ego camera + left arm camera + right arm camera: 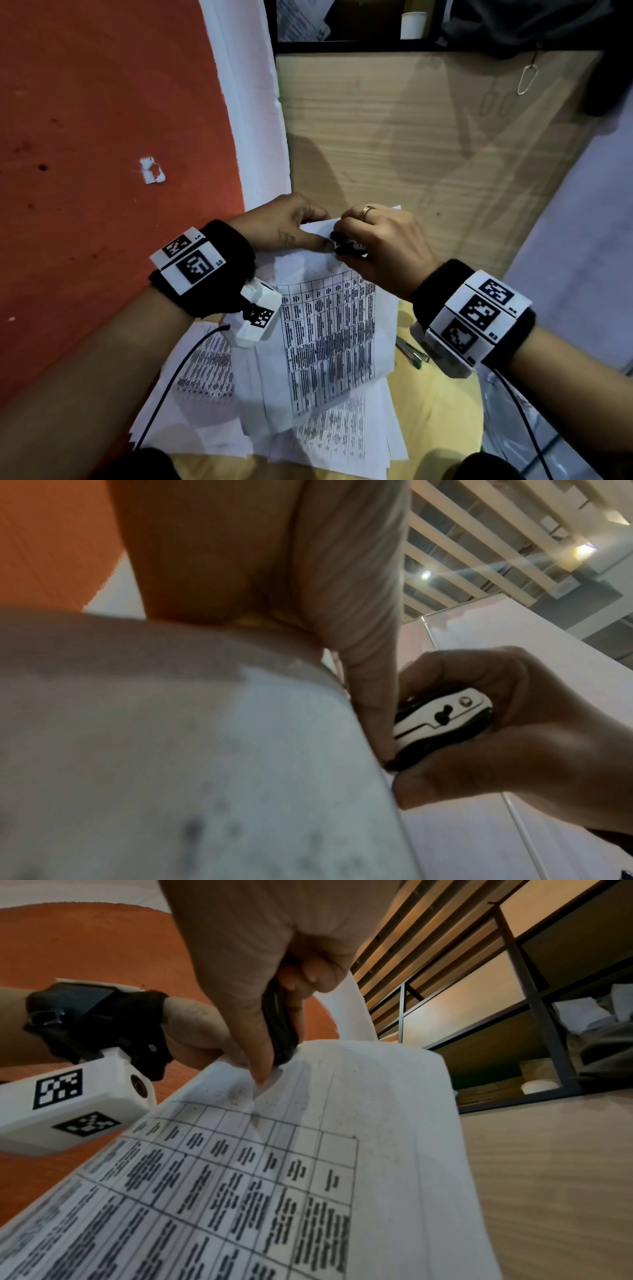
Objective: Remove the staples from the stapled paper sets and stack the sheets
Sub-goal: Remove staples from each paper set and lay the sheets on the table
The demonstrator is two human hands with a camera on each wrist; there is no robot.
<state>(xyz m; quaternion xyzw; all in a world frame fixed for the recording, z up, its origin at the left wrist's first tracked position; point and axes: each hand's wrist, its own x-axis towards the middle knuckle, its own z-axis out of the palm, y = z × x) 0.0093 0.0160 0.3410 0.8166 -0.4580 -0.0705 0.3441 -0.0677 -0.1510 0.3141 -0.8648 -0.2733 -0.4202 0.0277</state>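
Right hand [383, 240]: fingers curled round staple remover [441, 721], at the paper's top corner.
Left hand [287, 222]: pinches stapled paper set [329, 329].

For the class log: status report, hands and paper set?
Left hand pinching paper set. Right hand gripping staple remover at top corner. Nothing obstructing.

On my feed both forearms are bare. Each wrist wears a black fabric band [236, 246] carrying white plastic plates printed with black square fiducial markers [193, 267]. A faceted white camera housing [255, 317] hangs under the left wrist, marked with the same codes and showing a small round lens; a matching white housing [442, 356] sits under the right. A thin black cable [171, 380] trails from each unit. The right hand [383, 240] wears a gold ring [368, 209].
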